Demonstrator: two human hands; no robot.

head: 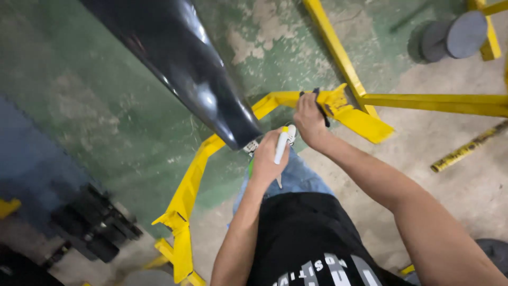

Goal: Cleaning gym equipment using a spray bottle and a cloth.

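Note:
My left hand (267, 159) is closed around a white marker pen with a yellow cap (281, 144), held just under the narrow end of a long glossy black panel (182, 61). That panel slants from the top left down to the middle and rests over a yellow metal frame (190, 185). A small white tag sits at the panel's tip, partly hidden by my left hand. My right hand (308, 119) grips a dark object (320, 106) against the frame's top rail; what that object is I cannot tell.
The yellow frame's bars (439, 101) run off to the right and top. Two grey round weights (455, 34) lie at the top right. A yellow-and-black striped strip (468, 148) lies on the concrete floor. Dark machine parts (92, 222) sit at the lower left.

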